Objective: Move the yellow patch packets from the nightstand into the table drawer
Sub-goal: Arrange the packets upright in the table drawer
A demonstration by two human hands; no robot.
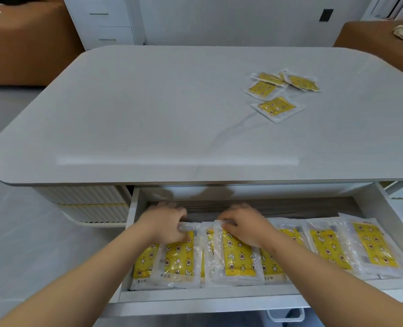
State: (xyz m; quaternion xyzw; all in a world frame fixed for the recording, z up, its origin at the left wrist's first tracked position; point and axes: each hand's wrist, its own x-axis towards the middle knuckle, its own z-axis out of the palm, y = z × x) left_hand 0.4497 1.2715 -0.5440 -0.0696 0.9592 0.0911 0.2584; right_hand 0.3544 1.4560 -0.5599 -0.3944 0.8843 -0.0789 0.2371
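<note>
Your left hand (165,224) is at the lower centre of the frame, reaching into the pulled-out white table drawer (219,298). Its fingers curl over the top edge of a clear-plastic yellow patch packet (179,258) printed with stars and moons, gripping it. Just to the right, your right hand (244,226) grips the top edge of a second yellow patch packet (237,258) in the same way, fingers curled. Both packets lie on top of others in the drawer.

A row of matching packets (327,246) overlaps across the drawer from its left wall to its right wall, filling the lower part of the frame.

Above the drawer, the pale grey rounded tabletop (148,114) spans the middle of the frame. A small cluster of loose yellow packets (278,106) lies on it at the upper right, some overlapping and one slightly apart.

At the upper left are a brown sofa (19,43) and a white chest of drawers (101,22). Another brown seat (370,38) is at the upper right.
</note>
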